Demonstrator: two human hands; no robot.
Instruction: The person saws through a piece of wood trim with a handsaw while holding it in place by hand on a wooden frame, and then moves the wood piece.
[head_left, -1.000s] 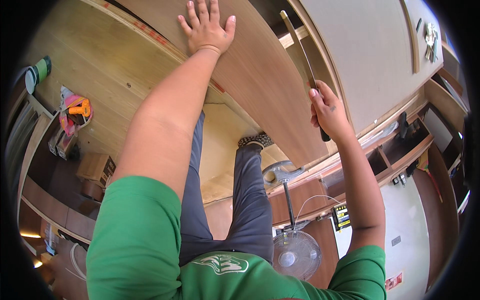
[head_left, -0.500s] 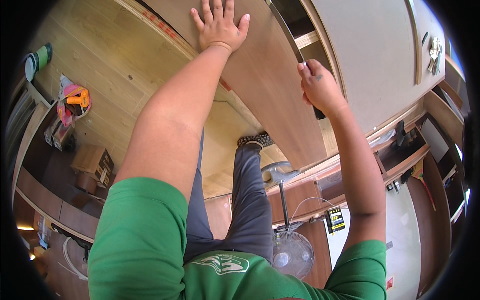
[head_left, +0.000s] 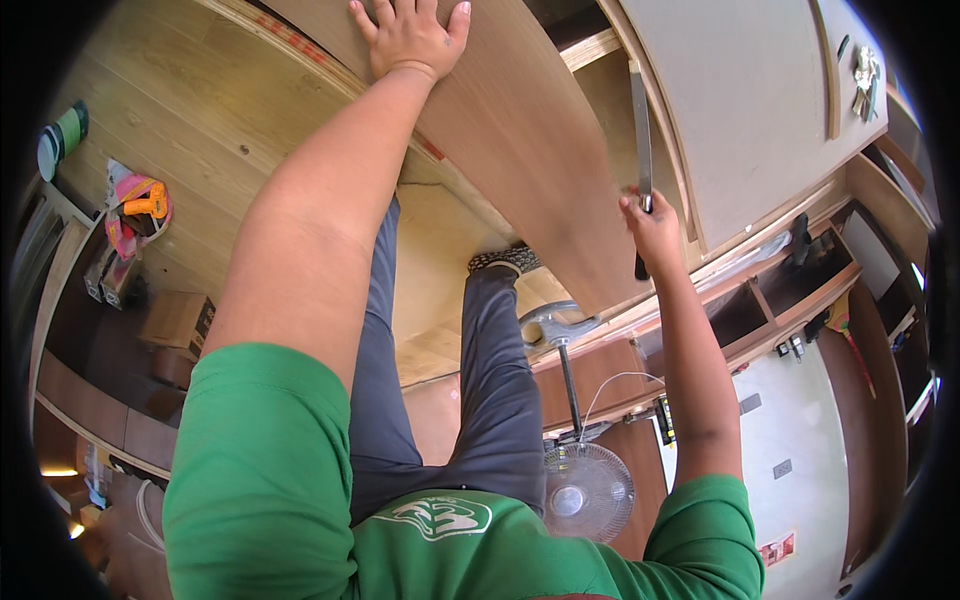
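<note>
My left hand (head_left: 415, 38) lies flat on a long brown wood panel (head_left: 500, 120), its fingers spread and partly cut off by the top of the view. The right hand (head_left: 655, 230) is closed around the dark handle of a long, narrow metal tool (head_left: 642, 130) that looks like a flat file. Its blade points away from me, above the gap beside the panel's right edge and apart from that edge. The hand's fingers are slightly blurred.
A pale board (head_left: 740, 110) lies beyond the gap. A standing fan (head_left: 590, 490) is close by my legs. To the left are a cardboard box (head_left: 178, 322) and an orange tool (head_left: 146, 199) on a pink bag. Open cabinet frames (head_left: 800, 270) stand on the right.
My right hand has moved toward me and slightly right, bringing the file off the panel's edge; its blade now shows fully. The left hand still rests on the panel, shifted slightly left in view.
</note>
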